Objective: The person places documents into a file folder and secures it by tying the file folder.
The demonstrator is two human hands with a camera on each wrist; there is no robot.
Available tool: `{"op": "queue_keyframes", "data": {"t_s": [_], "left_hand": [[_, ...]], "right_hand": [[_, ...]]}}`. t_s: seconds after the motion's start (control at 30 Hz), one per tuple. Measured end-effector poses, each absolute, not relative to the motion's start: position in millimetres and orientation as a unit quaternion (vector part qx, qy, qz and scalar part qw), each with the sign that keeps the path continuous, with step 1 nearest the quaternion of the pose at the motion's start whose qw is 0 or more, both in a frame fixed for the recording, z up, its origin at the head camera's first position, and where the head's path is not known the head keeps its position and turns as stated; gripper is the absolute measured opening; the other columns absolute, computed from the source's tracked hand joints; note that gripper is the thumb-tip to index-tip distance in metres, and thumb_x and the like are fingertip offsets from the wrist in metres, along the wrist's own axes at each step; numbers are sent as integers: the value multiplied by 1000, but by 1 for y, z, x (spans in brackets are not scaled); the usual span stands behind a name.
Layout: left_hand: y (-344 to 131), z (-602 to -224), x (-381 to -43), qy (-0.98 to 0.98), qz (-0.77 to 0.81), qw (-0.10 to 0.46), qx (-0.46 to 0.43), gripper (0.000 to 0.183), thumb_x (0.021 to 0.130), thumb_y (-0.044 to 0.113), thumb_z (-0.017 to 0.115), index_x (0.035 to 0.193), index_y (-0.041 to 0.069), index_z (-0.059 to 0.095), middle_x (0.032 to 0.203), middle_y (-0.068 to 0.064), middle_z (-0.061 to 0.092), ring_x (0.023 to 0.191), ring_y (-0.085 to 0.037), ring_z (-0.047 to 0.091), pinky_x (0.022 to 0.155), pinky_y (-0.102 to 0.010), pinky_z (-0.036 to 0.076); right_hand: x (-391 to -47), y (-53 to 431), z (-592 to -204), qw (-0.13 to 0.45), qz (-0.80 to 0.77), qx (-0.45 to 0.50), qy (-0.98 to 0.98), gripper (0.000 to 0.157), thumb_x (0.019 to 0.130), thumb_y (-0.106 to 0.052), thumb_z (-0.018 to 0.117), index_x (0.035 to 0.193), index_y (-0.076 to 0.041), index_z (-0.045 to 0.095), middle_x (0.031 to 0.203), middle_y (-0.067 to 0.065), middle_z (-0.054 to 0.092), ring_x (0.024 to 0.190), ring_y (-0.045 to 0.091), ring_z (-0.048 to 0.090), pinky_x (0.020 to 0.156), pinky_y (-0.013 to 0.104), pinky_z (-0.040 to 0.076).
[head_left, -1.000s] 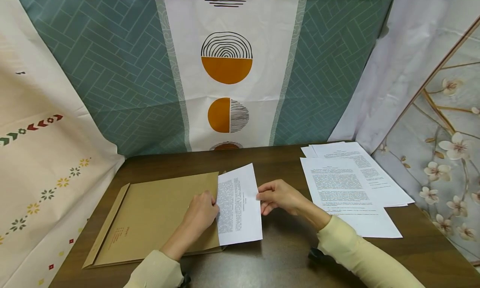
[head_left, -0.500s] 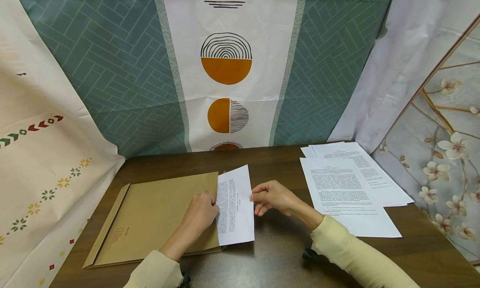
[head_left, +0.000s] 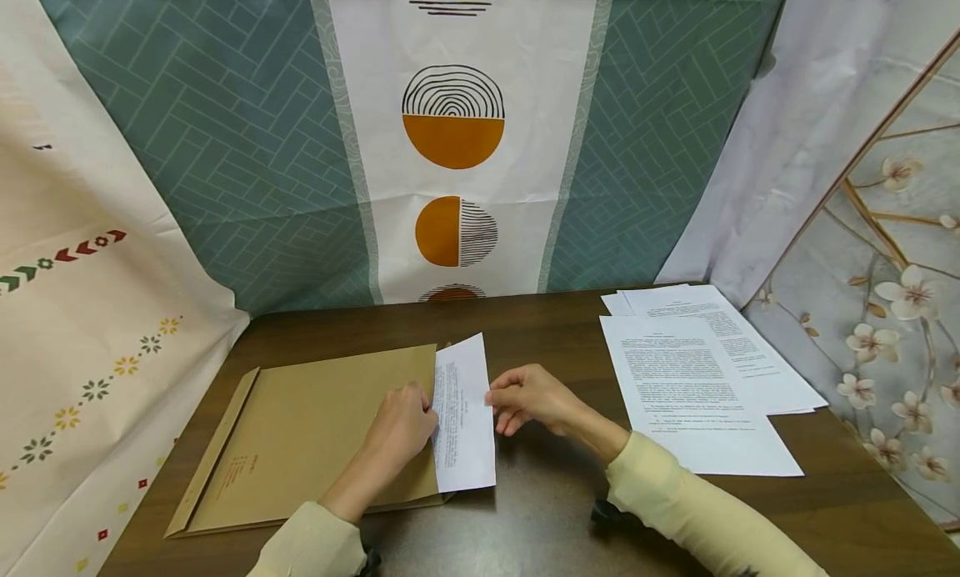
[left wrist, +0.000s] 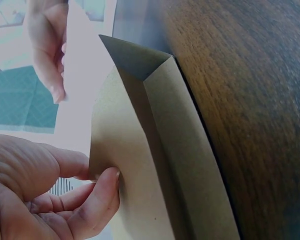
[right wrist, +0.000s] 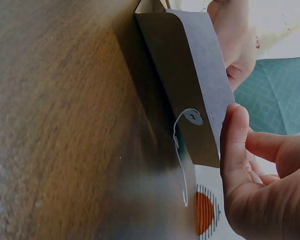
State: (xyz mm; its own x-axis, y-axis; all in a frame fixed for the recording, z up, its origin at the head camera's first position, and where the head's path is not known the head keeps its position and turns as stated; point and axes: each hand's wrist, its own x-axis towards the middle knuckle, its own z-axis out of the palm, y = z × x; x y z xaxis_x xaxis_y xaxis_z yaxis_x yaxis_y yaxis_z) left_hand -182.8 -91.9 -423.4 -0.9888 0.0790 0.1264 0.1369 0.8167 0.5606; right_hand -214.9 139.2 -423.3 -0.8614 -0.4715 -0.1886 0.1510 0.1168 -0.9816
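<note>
A brown kraft envelope (head_left: 322, 435) lies on the left part of the table, its mouth facing right. My left hand (head_left: 401, 423) pinches the upper panel at that mouth; the left wrist view shows thumb and finger on the paper edge and the folded side gusset (left wrist: 175, 115) beyond. A printed sheet (head_left: 467, 418) stands partly inside the envelope, its right part sticking out. My right hand (head_left: 532, 400) pinches the sheet's right edge between thumb and fingers. In the right wrist view, a flap with a round button (right wrist: 193, 116) and a white string (right wrist: 179, 150) shows under the sheet.
Several printed pages lie at the right: a front page (head_left: 690, 393) overlaps a stack (head_left: 757, 352) behind it. The dark wooden table (head_left: 555, 519) meets a patterned curtain (head_left: 465, 143) at the back. Floral cloth (head_left: 892, 335) hangs on the right side.
My right hand has moved left with the sheet, and less of it sticks out of the envelope. The left hand, the envelope and the pages at the right stay put.
</note>
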Motion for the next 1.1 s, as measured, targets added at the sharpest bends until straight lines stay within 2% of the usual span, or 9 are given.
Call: {"op": "queue_keyframes", "data": {"t_s": [0.47,0.73,0.93,1.1], "left_hand": [[-92,-424,-183,-952,-296,52,-61,23,83,-5,63,67,7,52,66,-4,48,59,-18,45,49,-27,33],[-88,-421,-181,-953,-290,60,-61,33,82,-9,58,62,11,41,61,1,36,51,-13,32,44,-26,23],[-85,-419,-180,-959,-265,80,-60,24,82,-6,63,67,8,49,61,-4,48,54,-18,43,45,-32,31],[-85,-419,-179,-958,-261,101,-69,25,79,-5,65,66,9,49,62,-6,52,57,-21,46,47,-36,37]], "right_hand": [[-216,131,-424,228,-645,-88,724,16,96,-1,66,106,12,65,76,13,68,56,16,67,55,28,57],[-214,124,-425,233,-646,-84,722,17,95,1,67,107,12,65,76,15,68,56,17,67,55,28,58],[-214,113,-426,236,-649,-86,718,16,95,1,66,106,12,66,73,13,65,55,15,66,54,28,57],[-214,104,-428,231,-651,-92,717,15,95,-1,67,105,10,68,73,10,63,54,13,65,52,26,56]]}}
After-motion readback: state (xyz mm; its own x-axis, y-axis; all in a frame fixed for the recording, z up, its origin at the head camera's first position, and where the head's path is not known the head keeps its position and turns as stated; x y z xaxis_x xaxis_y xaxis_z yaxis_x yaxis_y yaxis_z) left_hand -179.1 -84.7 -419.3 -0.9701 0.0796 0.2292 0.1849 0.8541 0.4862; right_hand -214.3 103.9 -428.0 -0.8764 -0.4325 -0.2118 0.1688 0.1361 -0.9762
